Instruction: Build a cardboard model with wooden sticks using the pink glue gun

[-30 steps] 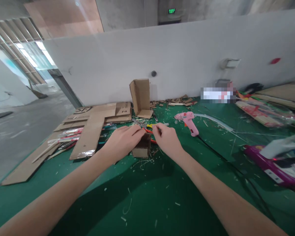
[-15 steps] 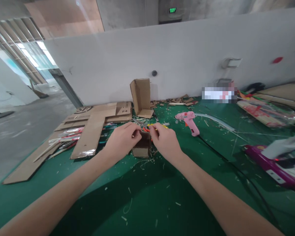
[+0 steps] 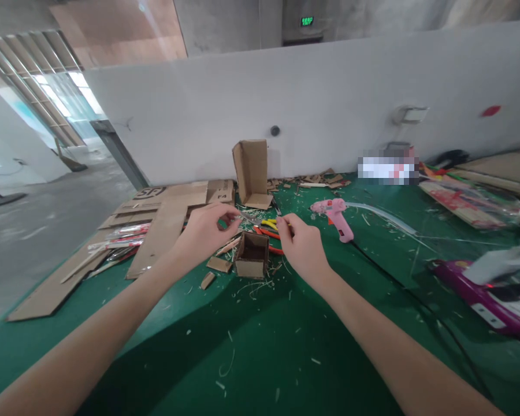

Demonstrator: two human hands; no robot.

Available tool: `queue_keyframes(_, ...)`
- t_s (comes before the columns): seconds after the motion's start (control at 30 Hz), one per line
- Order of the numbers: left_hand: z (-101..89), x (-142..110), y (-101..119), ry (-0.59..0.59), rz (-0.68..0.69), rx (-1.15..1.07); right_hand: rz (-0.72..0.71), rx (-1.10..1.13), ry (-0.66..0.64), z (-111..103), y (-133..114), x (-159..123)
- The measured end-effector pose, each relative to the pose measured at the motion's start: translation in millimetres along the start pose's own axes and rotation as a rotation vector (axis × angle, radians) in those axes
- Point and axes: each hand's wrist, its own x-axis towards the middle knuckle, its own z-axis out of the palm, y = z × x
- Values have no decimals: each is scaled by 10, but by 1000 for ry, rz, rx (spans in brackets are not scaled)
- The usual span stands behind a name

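Observation:
My left hand (image 3: 210,230) is raised to the left of a small open-topped cardboard box (image 3: 250,267), its thumb and forefinger pinched together. My right hand (image 3: 304,242) is above and to the right of the box, its fingers also closed in a pinch. Whatever either pinch holds is too small to make out. A tool with yellow handles (image 3: 269,223) and a metal end shows between the fingertips; whether a hand touches it, I cannot tell. Red-orange handles (image 3: 268,233) lie just behind the box, partly covered by my right hand. Cardboard scraps (image 3: 219,264) are left of the box.
A pink glue gun (image 3: 338,219) with a cord lies to the right, near a purple power strip (image 3: 481,297). A folded cardboard piece (image 3: 255,173) stands at the back. Flat cardboard (image 3: 156,237) and packaged sticks cover the left. Shavings litter the green table (image 3: 260,346).
My hands have moved apart, the left one leftward and the right one slightly right. The small box, the scraps beside it and the red-orange handles now show more fully.

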Motion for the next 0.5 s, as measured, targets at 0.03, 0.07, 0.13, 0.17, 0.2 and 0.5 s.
queue_keyframes(0.03,43,12,-98,6,2,37,3,2,-5,-1,-3,-1)
queue_keyframes(0.07,95,24,-233,6,0,91,5,2,-9,-3,-4,-2)
queue_keyframes(0.13,207,43,-579,-18,-62,241,7,-12,-9,-5,3,-2)
queue_keyframes(0.17,255,49,-766,-47,-104,310,8,-28,-14,-5,12,0)
queue_keyframes(0.2,288,53,-944,-97,-138,360,12,-51,-22,-4,26,3)
queue_keyframes(0.5,-509,153,-985,255,-293,215,194,-200,-611,-355,121,176)
